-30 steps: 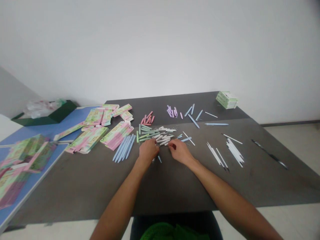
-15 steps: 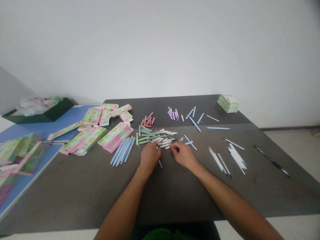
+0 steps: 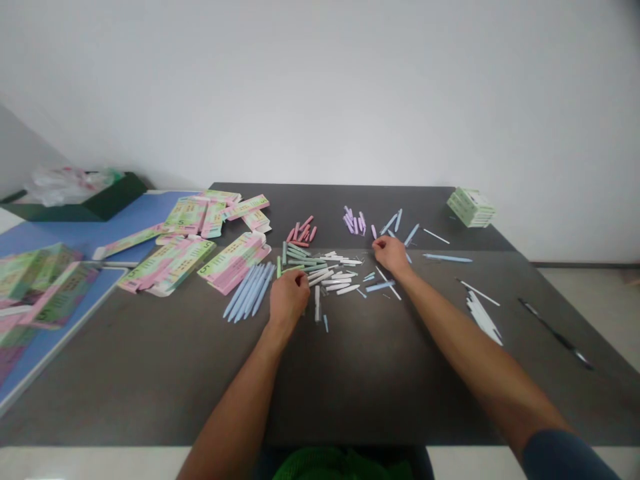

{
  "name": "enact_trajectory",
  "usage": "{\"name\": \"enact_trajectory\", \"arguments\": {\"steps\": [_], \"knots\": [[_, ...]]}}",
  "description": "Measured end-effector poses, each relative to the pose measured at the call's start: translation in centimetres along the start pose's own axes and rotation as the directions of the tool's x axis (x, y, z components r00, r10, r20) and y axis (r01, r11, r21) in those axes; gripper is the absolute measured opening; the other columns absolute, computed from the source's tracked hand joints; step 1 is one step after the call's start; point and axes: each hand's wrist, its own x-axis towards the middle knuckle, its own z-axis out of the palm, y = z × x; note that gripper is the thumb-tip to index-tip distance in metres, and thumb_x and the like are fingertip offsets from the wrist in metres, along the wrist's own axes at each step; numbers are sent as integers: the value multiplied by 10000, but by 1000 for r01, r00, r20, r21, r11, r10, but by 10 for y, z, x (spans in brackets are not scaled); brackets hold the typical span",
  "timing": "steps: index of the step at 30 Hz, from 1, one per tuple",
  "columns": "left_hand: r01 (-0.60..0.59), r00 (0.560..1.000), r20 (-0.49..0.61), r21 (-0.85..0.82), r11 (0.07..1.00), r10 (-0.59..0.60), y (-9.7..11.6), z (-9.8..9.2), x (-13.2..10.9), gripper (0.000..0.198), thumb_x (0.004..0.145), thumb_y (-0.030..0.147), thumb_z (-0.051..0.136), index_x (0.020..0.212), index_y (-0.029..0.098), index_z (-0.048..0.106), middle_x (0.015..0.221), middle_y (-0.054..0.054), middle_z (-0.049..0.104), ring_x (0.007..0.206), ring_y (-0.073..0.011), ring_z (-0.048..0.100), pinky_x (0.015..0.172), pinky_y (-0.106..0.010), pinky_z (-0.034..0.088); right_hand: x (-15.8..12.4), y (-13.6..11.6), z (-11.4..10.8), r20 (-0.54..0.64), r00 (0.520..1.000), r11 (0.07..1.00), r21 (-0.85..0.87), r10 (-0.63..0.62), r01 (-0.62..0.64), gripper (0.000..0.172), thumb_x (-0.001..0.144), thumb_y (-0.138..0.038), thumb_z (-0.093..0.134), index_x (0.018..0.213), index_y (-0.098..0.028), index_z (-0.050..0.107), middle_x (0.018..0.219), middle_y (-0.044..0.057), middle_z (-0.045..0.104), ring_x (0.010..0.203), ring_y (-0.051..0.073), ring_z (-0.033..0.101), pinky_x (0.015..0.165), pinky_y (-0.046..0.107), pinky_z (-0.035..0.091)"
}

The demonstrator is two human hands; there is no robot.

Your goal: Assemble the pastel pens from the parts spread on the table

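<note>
My left hand (image 3: pixel 289 295) rests on the dark table (image 3: pixel 150 360) with its fingers curled at the near edge of a heap of white and green pen parts (image 3: pixel 320 267); what it pinches is too small to name. Farther off, my right hand (image 3: pixel 391 254) reaches out with fingers bent over a light-blue pen barrel (image 3: pixel 380 287) and thin white refills, just short of the purple caps (image 3: pixel 354 222). Whether it grips anything is hidden. A row of blue barrels (image 3: pixel 249 291) lies left of my left hand.
Flat pink-and-green cartons (image 3: pixel 200 250) spread over the left side, some on a blue board (image 3: pixel 85 233). Red caps (image 3: pixel 301 234) lie behind the heap. White refills (image 3: pixel 483 313) and a black rod (image 3: pixel 555 333) lie right. A stack of folded cartons (image 3: pixel 470 207) sits at the far right corner.
My right hand has left the heap and moved away and to the right, toward the purple caps and blue barrels. My left hand has stayed at the heap. The view has shifted slightly.
</note>
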Motion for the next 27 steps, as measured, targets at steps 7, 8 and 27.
{"name": "enact_trajectory", "arguments": {"steps": [7, 8, 27], "knots": [[4, 999, 40, 21, 1000, -5, 4, 5, -4, 232, 904, 232, 518, 887, 199, 747, 929, -70, 761, 837, -199, 680, 775, -288, 444, 29, -9, 21, 13, 1000, 999, -55, -2, 3, 212, 884, -229, 580, 925, -164, 778, 933, 96, 775, 888, 207, 695, 836, 268, 475], [-5, 999, 45, 19, 1000, 4, 6, 6, -5, 233, 906, 229, 518, 895, 198, 748, 939, -69, 761, 856, -197, 680, 792, -286, 446, 33, -13, 24, 15, 1000, 998, -61, -5, 6, 213, 889, -234, 581, 929, -165, 779, 943, 100, 776, 900, 210, 696, 845, 269, 474], [-109, 988, 105, -48, 993, 114, 12, 12, -15, 213, 911, 195, 521, 844, 191, 722, 874, -57, 704, 865, -187, 634, 829, -288, 449, 54, -74, 56, 53, 998, 988, -150, 47, -38, 320, 902, -277, 618, 1093, -40, 719, 1179, 281, 660, 1114, 335, 657, 953, 384, 478]]}}
